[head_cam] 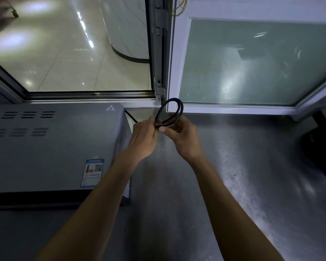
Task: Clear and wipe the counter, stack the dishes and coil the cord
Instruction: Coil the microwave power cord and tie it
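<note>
head view: both hands meet above the grey bench (224, 185), close to the window sill. the left hand (142, 137) has its fingers curled round the black power cord (174, 108) at the base of a loop, and the right hand (183, 138) pinches the same spot from the other side, thumb on top. the cord stands up from the hands as a doubled loop, two strands running side by side, its top in front of the white window frame (179, 53). a single strand of the cord runs from the left hand back and down behind the grey metal appliance (55, 147) that sits on the bench to the left; where it ends is hidden. the appliance has rows of vent slots on its top, a hot-surface warning triangle (111, 107) at its far right corner and an energy label sticker (92, 172) with a qr code near its front edge. behind the bench, the left pane looks out on a glossy tiled floor (64, 53), and the right pane is frosted glass (252, 63). at the far right edge of the bench lies a dark rounded object (320, 147), possibly another appliance, too dim to name
</note>
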Motion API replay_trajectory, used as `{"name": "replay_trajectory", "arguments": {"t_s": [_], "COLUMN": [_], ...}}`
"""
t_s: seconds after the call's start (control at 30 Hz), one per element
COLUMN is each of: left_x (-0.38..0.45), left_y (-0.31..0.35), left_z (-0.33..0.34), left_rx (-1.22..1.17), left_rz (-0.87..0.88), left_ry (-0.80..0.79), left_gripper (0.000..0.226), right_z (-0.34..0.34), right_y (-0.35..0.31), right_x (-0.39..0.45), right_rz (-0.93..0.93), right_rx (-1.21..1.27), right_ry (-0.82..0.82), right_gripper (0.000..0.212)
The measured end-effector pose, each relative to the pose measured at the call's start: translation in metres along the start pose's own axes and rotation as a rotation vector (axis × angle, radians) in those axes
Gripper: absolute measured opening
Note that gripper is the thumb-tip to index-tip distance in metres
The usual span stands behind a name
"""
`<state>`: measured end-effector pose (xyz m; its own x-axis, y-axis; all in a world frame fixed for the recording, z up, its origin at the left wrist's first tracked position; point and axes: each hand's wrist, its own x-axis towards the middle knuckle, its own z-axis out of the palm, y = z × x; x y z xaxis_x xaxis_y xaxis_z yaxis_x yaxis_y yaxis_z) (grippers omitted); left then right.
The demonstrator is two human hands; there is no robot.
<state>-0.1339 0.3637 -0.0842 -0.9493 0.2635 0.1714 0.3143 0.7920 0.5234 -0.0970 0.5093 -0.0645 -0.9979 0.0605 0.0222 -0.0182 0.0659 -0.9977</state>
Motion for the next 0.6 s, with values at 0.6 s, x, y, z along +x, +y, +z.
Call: {"name": "replay_trajectory", "arguments": {"t_s": [0.6], "left_x": [0.000], "left_y": [-0.002], "left_z": [-0.011], "left_rx": [-0.241], "left_rz": [-0.118], "left_ry": [-0.148], "left_gripper": [0.027], "right_z": [0.008], "right_y": [0.007], "right_x": [0.022], "right_rz": [0.052], "right_rx": [-0.031], "right_ry": [0.202], "right_gripper": [0.011]}}
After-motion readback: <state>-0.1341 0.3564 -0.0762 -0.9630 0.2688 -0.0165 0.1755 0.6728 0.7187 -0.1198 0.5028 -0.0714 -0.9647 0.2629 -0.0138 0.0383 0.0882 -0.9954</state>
